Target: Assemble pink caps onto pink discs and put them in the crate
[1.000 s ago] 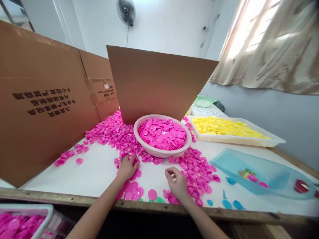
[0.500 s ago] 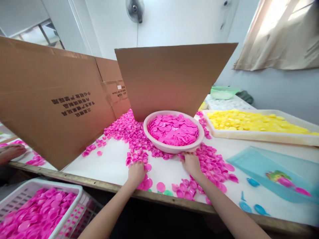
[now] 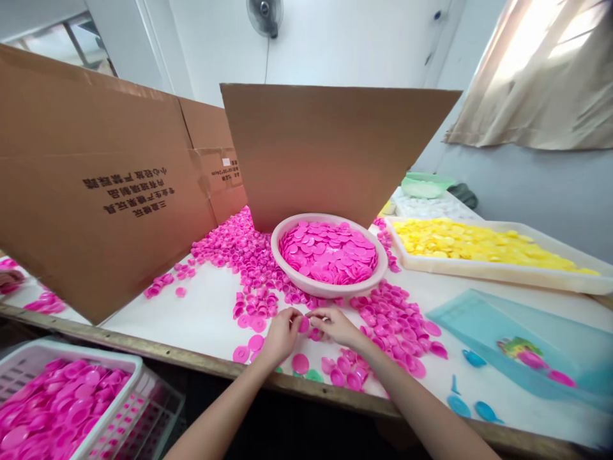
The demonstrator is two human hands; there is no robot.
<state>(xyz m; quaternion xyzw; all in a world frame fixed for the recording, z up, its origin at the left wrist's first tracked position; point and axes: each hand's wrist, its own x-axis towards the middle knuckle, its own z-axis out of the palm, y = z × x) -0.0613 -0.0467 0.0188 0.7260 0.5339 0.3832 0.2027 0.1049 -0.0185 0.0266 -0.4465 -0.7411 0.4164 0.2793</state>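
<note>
My left hand point(image 3: 283, 333) pinches a round pink plastic disc point(image 3: 304, 324) above the white tabletop. Close beside it, fingertips almost meeting, is my right hand point(image 3: 339, 327), its fingers closed; a small pink piece point(image 3: 315, 334) shows at them, too small to make out fully. Just beyond both hands stands a pale pink basin point(image 3: 330, 291) heaped with flat pink discs point(image 3: 328, 252). Small pink cups point(image 3: 395, 319) lie loose to the right, and a pile of more pink cups point(image 3: 258, 262) spreads behind and to the left. Several flat discs point(image 3: 248, 348) lie near my left wrist.
Cardboard sheets point(image 3: 335, 153) stand behind the basin and at left. A white tray point(image 3: 502, 275) of yellow pieces and a blue translucent bag point(image 3: 522, 345) are at right. A white basket point(image 3: 119, 409) of pink pieces sits low left. Another person's hand point(image 3: 10, 280) shows far left.
My hands have come together in front of the basin, the left moving right and the right moving left from the loose cups. A pink disc now shows in the left fingers.
</note>
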